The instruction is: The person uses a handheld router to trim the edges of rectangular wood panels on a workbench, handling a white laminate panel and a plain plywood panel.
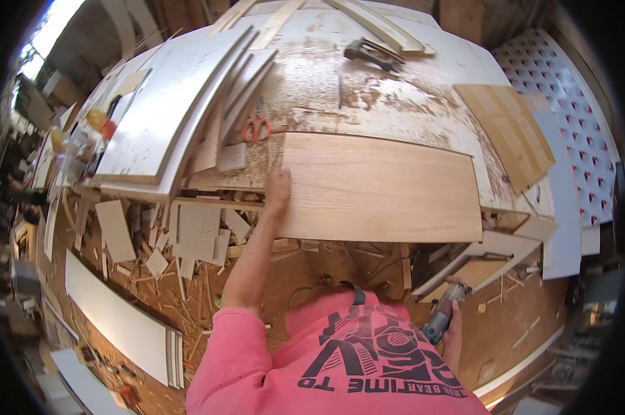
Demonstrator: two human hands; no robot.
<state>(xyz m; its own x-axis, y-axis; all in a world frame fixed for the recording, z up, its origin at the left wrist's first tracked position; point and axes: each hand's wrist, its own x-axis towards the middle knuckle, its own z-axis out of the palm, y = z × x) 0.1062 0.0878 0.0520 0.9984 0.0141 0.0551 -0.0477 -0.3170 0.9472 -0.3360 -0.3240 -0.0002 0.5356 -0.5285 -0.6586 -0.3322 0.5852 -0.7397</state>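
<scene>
A rectangular light-brown wooden board (381, 190) lies across the near edge of the workbench, jutting out toward me. My left hand (278, 190) grips its left edge, with the fingers partly hidden along the side. Low on the right, beside my body, my right hand (453, 332) is closed around a grey-green cylindrical power tool, which looks like a trim router (442, 312). The tool's base end points up and away from me, apart from the board. Orange-handled scissors (257, 129) rest on the bench beyond my left hand.
Stacked white panels (171, 104) cover the bench's left side. A dark nail gun (373, 54) lies at the back, near long wooden strips (378, 26). A striped wood panel (506, 131) sits at the right. Offcuts (198, 232) clutter the space below, and curved white panels (119, 315) lie lower left.
</scene>
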